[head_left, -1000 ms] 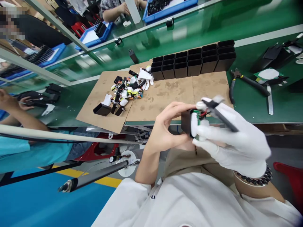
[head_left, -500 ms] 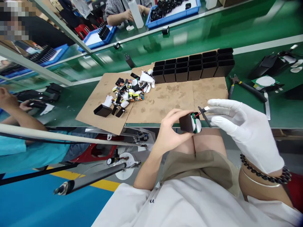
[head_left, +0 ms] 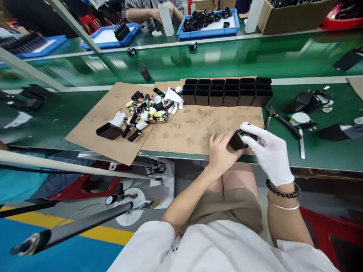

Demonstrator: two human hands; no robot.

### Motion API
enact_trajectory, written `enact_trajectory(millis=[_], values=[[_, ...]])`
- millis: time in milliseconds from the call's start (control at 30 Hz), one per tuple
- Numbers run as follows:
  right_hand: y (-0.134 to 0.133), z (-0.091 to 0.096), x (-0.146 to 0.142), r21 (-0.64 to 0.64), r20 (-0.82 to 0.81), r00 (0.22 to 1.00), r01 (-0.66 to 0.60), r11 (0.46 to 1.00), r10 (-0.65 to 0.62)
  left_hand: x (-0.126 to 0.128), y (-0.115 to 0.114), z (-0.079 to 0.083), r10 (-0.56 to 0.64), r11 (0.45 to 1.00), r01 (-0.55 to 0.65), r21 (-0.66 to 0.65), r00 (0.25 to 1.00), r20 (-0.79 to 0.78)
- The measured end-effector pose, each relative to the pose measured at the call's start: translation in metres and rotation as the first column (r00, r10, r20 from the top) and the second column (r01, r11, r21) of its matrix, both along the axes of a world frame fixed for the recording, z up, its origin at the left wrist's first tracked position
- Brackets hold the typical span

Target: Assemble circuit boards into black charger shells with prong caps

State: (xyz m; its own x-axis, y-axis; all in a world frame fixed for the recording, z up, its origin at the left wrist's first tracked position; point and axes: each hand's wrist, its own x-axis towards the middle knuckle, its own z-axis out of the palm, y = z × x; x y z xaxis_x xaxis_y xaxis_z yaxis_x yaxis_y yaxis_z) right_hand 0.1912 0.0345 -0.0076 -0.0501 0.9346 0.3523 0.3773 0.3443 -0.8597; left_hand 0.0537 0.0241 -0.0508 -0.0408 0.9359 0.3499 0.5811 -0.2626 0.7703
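Note:
My bare left hand [head_left: 222,154] wraps round a black rectangular plastic case [head_left: 236,142] at the table's front edge. The case lies tilted, its open end facing right, with a bit of green circuit board at the mouth. My right hand [head_left: 269,153], in a white glove, has thumb and fingers closed at that end on a small black end plate [head_left: 252,135]. The fingers partly cover the plate and the board.
Black empty cases [head_left: 224,92] stand in rows on the cardboard [head_left: 195,132]. Circuit boards [head_left: 147,111] are heaped to their left, beside a case lying on its side [head_left: 109,131]. Pliers [head_left: 283,121] and a metal strip [head_left: 302,143] lie right. A co-worker's hands [head_left: 155,14] are across the bench.
My right hand has moved in from the right to the case's mouth and closed on the end plate that hung outside on wires. The case sits further over the table; the view has shifted.

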Motion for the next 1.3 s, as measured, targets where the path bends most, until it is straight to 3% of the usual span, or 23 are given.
enact_trajectory(millis=[200,400,667,800,900,1167,1300], values=[[-0.002,-0.002,-0.004,0.103,0.174,0.981,0.065,0.993,-0.083,0.000,-0.002,0.001,0.021,1.000,-0.020,-0.021,1.000,0.017],[-0.011,-0.008,-0.014,0.149,0.379,0.907,0.138,0.979,-0.186,0.000,-0.002,-0.003,0.029,0.999,-0.029,-0.020,1.000,-0.005],[-0.010,-0.003,-0.032,0.263,0.642,0.697,0.191,0.946,-0.319,-0.005,-0.004,-0.007,0.001,0.999,-0.002,-0.032,1.000,-0.031],[-0.012,-0.018,-0.036,0.352,0.442,0.815,0.227,0.908,-0.375,-0.007,-0.005,-0.009,-0.002,1.000,0.002,-0.003,1.000,-0.016],[-0.014,-0.029,-0.036,0.360,0.309,0.847,0.317,0.877,-0.432,-0.007,-0.005,-0.010,0.017,1.000,-0.017,-0.006,1.000,-0.020],[-0.013,-0.023,-0.033,0.286,0.316,0.908,0.185,0.940,-0.275,-0.009,-0.005,-0.008,-0.014,1.000,0.014,-0.024,1.000,-0.012],[-0.012,-0.022,-0.031,0.324,0.334,0.899,0.171,0.931,-0.282,-0.009,-0.004,-0.009,-0.010,0.999,0.010,-0.030,1.000,-0.014]])
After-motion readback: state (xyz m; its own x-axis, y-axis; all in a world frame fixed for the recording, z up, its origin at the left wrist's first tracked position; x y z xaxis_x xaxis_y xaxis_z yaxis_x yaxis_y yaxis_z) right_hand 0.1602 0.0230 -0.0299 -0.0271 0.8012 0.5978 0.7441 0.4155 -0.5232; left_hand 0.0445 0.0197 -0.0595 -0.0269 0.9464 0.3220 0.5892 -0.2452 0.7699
